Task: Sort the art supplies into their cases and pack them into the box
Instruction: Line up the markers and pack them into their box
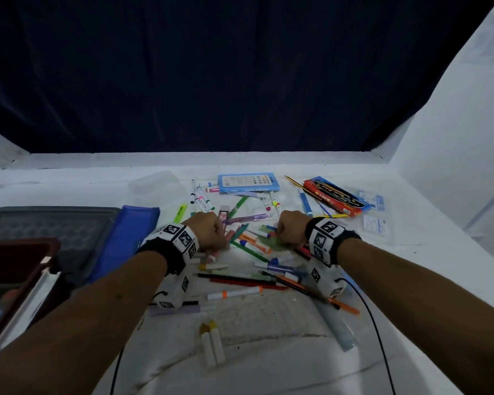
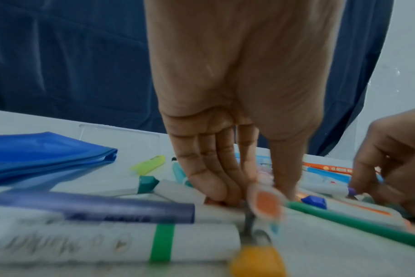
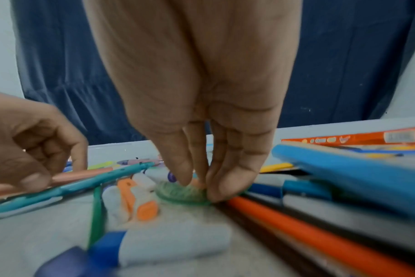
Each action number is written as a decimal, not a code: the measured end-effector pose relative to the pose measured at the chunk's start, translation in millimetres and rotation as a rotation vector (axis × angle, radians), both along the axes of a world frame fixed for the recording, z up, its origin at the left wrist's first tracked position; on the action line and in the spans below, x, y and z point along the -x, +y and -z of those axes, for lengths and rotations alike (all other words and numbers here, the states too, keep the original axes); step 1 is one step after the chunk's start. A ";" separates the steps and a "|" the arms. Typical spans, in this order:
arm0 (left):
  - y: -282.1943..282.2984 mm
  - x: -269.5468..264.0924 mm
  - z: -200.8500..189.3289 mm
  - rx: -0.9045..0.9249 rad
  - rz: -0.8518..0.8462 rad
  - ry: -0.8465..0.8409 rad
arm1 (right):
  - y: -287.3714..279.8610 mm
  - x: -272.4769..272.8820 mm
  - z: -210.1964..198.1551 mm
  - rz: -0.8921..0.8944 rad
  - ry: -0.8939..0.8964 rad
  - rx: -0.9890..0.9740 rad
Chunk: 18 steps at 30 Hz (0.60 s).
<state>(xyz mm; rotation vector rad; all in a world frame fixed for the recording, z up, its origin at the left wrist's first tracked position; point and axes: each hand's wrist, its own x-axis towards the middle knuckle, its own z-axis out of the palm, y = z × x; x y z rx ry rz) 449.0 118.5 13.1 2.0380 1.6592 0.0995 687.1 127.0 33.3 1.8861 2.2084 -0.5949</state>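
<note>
Loose markers, pens and pencils (image 1: 248, 269) lie in a heap on the white table. My left hand (image 1: 222, 240) reaches into the heap's left side and grips a pink pen (image 3: 83, 175) and a teal pen (image 3: 111, 174), thumb on top. My right hand (image 1: 280, 233) is at the heap's right side, where its fingertips (image 3: 225, 191) pinch the rim of a small green round piece (image 3: 178, 194). A blue zip pouch (image 1: 131, 232) lies left of the heap. At the back are a blue marker case (image 1: 248, 182) and a red pencil case (image 1: 337, 198).
A grey tray-like box (image 1: 49, 223) sits at the left with a dark red case (image 1: 15, 269) in front of it. A clear plastic case (image 1: 154, 183) stands at the back. Two white sticks (image 1: 211, 346) lie near me. A dark curtain hangs behind the table.
</note>
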 end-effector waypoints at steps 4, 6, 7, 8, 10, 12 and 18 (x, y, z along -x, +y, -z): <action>19.5 -4.7 -7.2 0.003 0.027 -0.031 | 18.8 -12.4 -18.4 0.069 0.043 -0.029; 31.1 -6.5 -8.2 -0.056 0.012 -0.020 | 34.4 -17.8 -21.4 0.145 0.080 -0.121; 36.4 -7.1 -7.3 -0.087 0.004 -0.014 | 42.7 -19.8 -19.8 0.173 0.102 -0.147; 40.8 -7.7 -6.0 -0.102 -0.003 0.003 | 50.1 -20.6 -16.9 0.193 0.119 -0.148; 47.3 -7.8 -1.7 -0.108 0.029 0.057 | 59.9 -19.2 -7.5 0.226 0.219 -0.078; 50.7 -6.8 3.7 -0.122 0.076 0.125 | 60.1 -12.2 2.1 0.194 0.339 0.006; 60.4 8.8 7.2 -0.115 0.007 0.119 | 54.8 14.7 20.4 -0.148 0.267 -0.007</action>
